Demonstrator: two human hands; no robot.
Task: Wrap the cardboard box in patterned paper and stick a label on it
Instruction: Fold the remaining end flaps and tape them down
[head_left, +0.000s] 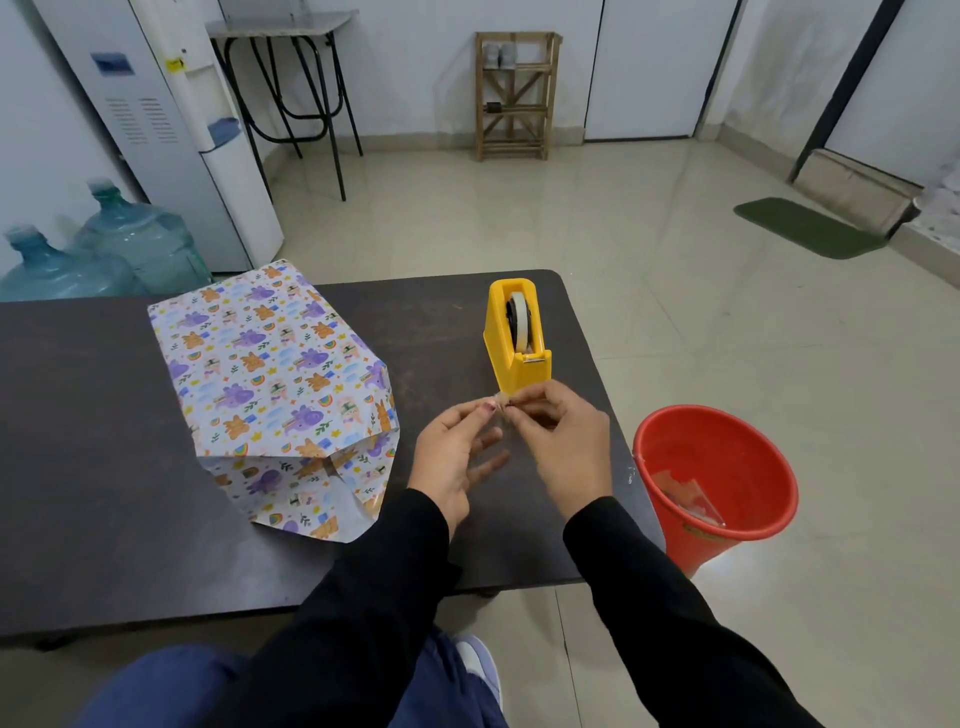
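The box covered in patterned paper (275, 374) lies on the dark table (78, 441), left of centre, with its near end flaps loosely folded and spread on the tabletop. A yellow tape dispenser (517, 338) stands to its right. Just in front of the dispenser, my left hand (457, 457) and my right hand (561, 436) meet fingertip to fingertip and pinch a small piece of clear tape (500, 402) between them. The cardboard itself is hidden under the paper.
A red bucket (717, 478) with clear scraps inside stands on the floor off the table's right edge. Two water jugs (119, 244) and a white dispenser (218, 171) stand beyond the far left edge. My knees are below the near edge.
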